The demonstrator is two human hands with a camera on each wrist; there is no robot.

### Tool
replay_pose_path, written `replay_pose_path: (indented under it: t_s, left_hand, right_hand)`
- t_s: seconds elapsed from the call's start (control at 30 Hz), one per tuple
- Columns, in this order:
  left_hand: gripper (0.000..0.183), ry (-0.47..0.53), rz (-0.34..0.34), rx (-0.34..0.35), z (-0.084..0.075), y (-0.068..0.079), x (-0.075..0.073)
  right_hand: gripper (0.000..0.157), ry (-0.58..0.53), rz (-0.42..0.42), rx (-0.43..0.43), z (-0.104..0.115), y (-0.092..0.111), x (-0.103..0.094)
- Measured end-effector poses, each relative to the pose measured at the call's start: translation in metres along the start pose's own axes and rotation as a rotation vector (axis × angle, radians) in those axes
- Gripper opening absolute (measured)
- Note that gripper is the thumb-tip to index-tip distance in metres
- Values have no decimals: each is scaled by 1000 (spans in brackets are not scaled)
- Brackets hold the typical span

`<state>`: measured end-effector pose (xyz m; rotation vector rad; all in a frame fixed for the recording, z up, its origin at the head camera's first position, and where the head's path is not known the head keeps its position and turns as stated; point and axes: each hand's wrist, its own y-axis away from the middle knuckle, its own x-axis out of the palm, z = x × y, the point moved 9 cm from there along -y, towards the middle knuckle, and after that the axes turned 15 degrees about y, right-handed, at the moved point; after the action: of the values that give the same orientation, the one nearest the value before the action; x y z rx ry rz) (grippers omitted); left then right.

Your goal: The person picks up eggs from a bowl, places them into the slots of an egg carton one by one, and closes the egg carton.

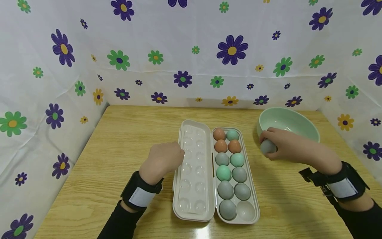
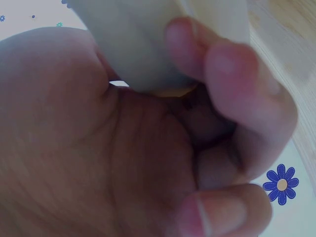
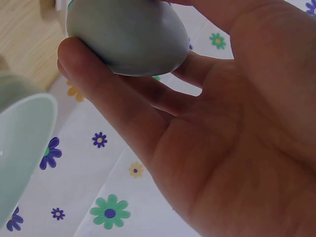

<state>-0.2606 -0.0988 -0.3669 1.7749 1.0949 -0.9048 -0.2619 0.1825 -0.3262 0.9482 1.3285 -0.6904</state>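
Note:
In the head view my right hand (image 1: 285, 144) grips a grey-green egg (image 1: 267, 146) above the table, just in front of the pale green bowl (image 1: 287, 121). The right wrist view shows that egg (image 3: 128, 37) between thumb and fingers. My left hand (image 1: 165, 157) pinches the left edge of the white egg tray's open lid (image 1: 192, 186); curled fingers touch the plastic lid (image 2: 133, 44) in the left wrist view. Brown, turquoise and grey eggs (image 1: 225, 190) fill the tray's (image 1: 257, 215) cups, except the bare front right cup (image 1: 245, 211).
The bowl stands at the table's back right, its rim (image 3: 49, 106) close to the right hand. A flowered cloth (image 1: 206, 33) rises behind and at both sides of the wooden table (image 1: 134, 129).

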Motion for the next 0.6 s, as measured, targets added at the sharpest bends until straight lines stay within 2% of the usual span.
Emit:
replay_pose_path:
  t_s: [0.33,0.6]
  left_hand:
    - [40,0,4,-2,0,0,0]
    - [40,7,7,-8,0,0,1]
  right_hand:
    - [30,-23,5,-32,20,9,0]
    - [29,-46,12,-100,38,14,7]
